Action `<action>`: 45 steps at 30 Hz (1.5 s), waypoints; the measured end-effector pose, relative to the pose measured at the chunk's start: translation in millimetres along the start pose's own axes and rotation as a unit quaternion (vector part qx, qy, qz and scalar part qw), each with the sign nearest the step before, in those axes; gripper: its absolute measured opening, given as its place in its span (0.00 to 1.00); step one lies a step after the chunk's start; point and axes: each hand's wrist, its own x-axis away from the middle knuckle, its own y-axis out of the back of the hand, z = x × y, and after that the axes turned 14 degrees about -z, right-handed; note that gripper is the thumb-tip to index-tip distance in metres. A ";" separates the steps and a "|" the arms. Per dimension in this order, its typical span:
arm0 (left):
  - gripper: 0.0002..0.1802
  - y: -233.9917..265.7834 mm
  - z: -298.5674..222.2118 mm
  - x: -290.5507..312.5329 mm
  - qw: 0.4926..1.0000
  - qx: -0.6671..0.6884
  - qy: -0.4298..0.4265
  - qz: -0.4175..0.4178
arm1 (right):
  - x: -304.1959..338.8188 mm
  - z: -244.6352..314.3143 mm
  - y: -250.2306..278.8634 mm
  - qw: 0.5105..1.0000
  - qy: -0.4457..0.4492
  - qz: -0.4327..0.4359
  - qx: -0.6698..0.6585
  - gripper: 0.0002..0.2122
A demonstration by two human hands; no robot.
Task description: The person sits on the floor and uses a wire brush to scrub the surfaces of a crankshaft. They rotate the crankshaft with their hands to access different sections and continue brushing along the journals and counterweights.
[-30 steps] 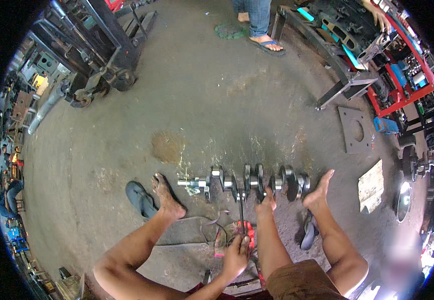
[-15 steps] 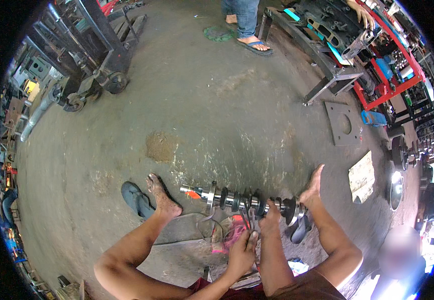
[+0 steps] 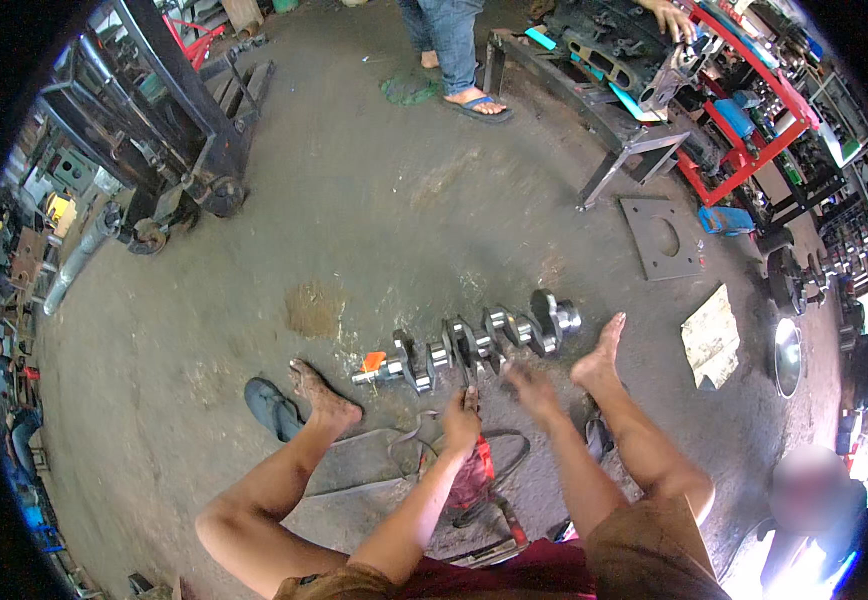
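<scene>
Red metal rack (image 3: 762,158) holds assorted items (image 3: 734,118). Polished steel crankshaft (image 3: 466,345) has reversed its slant; left hand (image 3: 462,425) and blurred right hand (image 3: 534,388) adjoin it, both grips indeterminable.

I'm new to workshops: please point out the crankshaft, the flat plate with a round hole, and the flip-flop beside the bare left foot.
Crankshaft (image 3: 465,342), head view: a web near its middle.
Flat plate (image 3: 641,229), head view: its face, toward the left edge.
Flip-flop (image 3: 272,409), head view: middle of its top.
</scene>
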 end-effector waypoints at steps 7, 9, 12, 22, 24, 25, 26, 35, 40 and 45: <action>0.30 -13.8 32.6 -18.1 0.962 0.212 0.170 -0.008 | 74.8 -47.3 -77.4 0.955 -0.092 0.038 -0.279 0.31; 0.33 -1.6 35.1 -20.8 0.962 0.201 0.185 -0.026 | 78.6 -57.3 -82.9 0.990 -0.068 0.002 -0.121 0.26; 0.25 15.3 36.8 -29.0 0.992 0.060 0.099 -0.041 | 89.6 -71.3 -74.9 0.998 0.051 0.016 -0.031 0.19; 0.15 33.4 -52.3 -47.1 0.948 -0.002 -0.295 -0.120 | 59.0 -99.6 -56.0 0.957 -0.006 0.178 0.231 0.17; 0.13 37.6 -95.1 -70.5 0.934 -0.011 -0.336 -0.119 | 39.5 -100.0 -67.8 0.964 0.004 0.194 0.183 0.19; 0.12 39.1 -115.5 -80.0 0.929 -0.051 -0.344 -0.126 | 25.0 -97.0 -76.5 0.961 0.005 0.205 0.184 0.19; 0.12 36.9 -134.7 -86.0 0.926 0.009 -0.364 -0.098 | 11.5 -94.1 -86.5 0.959 0.005 0.214 0.185 0.19; 0.07 53.7 -160.0 71.6 0.878 -0.090 -0.468 -0.049 | -98.5 -66.6 -106.7 0.998 -0.027 -0.060 -0.012 0.17; 0.07 34.9 -108.3 115.2 0.975 -0.075 -0.205 -0.044 | -130.7 -49.1 -14.4 0.994 0.029 -0.084 0.068 0.15; 0.11 14.0 -76.2 85.4 0.959 -0.113 -0.227 -0.130 | -96.4 -21.4 -2.3 0.989 0.078 -0.123 0.007 0.13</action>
